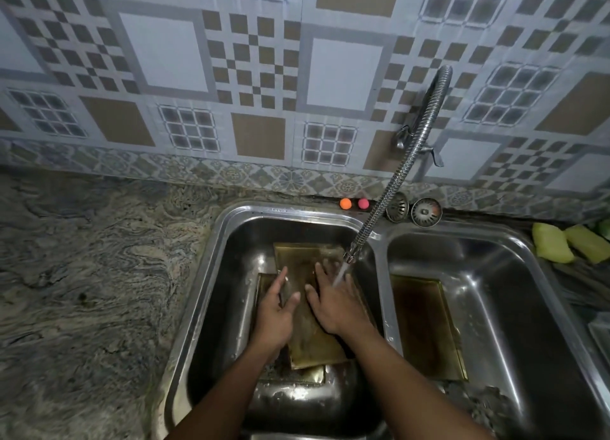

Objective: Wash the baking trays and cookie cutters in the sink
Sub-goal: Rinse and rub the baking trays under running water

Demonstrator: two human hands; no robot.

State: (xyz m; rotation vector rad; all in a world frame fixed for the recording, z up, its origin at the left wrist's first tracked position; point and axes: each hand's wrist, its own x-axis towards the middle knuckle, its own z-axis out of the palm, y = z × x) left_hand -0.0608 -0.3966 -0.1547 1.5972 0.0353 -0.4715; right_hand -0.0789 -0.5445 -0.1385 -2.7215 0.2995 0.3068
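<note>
- Head view: both hands work in the left basin of a double sink [290,210], on a tray [312,344] that lies slanted on top of a lower tray [292,376].
- The right hand [333,304] lies flat on the tray's face, fingers spread and holding nothing. Flat and spread like that, it seems to be rubbing the metal clean rather than gripping it.
- The left hand [277,311] sits along the tray's left edge, fingers straight and thumb on the face. It seems to be steadying the tray against the right hand's push. Whether its fingertips hook under the edge I cannot tell.
- The hose [397,179] bends down so that its spout ends just beyond the right hand, and the water [340,274] falls on that hand's far fingers. The rinse therefore lands where the rubbing goes on.
- The tray's slant probably lets the water run off towards the person.
- The lower tray, under both hands, looks to be waiting its turn in the same basin.
- A third tray [425,324] lies in the other basin, right of the right hand and apart from the water; washed or not, I cannot tell.
- No cookie cutters show.
- Two yellow sponges [551,244] lie on the table [99,274] far to the right, out of use.
</note>
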